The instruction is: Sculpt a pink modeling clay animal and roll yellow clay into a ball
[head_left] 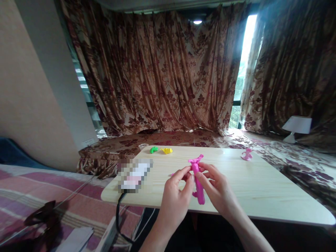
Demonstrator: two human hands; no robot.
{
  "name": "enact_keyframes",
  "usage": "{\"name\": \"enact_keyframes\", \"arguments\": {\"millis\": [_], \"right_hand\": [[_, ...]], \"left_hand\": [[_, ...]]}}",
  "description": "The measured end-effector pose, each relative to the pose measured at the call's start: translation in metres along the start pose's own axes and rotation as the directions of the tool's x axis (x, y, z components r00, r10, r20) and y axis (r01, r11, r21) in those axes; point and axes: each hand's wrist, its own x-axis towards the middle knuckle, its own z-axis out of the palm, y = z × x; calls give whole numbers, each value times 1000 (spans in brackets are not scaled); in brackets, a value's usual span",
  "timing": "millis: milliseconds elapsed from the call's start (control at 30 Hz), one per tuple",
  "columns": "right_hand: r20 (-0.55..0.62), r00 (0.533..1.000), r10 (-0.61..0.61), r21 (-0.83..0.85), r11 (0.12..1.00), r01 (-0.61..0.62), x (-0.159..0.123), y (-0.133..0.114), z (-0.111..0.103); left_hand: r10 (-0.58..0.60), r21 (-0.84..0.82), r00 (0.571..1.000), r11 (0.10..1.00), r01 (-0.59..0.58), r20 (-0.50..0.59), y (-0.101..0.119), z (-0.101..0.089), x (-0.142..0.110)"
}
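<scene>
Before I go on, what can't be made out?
Head view:
- Middle of the pink toy: covered by left hand and right hand
- Pink bit: partly behind left hand
- Item on cable: pixelated
- Green toy, yellow toy: too small for detail
- Forearms: cut off by bottom edge

2 bare hands are seen, the left hand point(175, 192) and the right hand point(219, 187), both with slim, tapering fingers. A short, rounded thumbnail point(192, 177) can be made out on the left. Narrow wrists are widened into 2 bare forearms point(246, 224). Below, the lap point(217, 232) is covered by very dark clothing, its details lost in shadow.
</scene>
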Motion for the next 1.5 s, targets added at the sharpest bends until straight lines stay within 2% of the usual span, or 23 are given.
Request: {"name": "enact_keyframes", "arguments": {"millis": [100,300,400,700,1033,1300,1500], "right_hand": [[8,999,33,-7,999,-33,0,0,-2],[-44,999,-31,-136,990,24,1,8,-3],[-37,999,-35,-155,988,29,-1,7,-1],[9,998,61,25,998,-61,0,2,-3],[14,998,54,42,998,-54,8,12,-4],[28,998,57,-25,998,-57,6,14,-4],[50,997,58,-14,998,-58,4,11,-3]], "left_hand": [[5,6,1000,1000,-5,25,2,-1,0],[76,126,991,990,-62,-113,-2,-6,13],[94,112,991,990,-83,-100,-1,-5,21],[19,-1,997,1000,-20,-77,-3,1,24],[4,-13,999,1000,-5,-51,-5,4,24],[49,91,994,995,-40,-97,-1,2,26],[102,110,989,990,-90,-106,-2,1,26]]}}
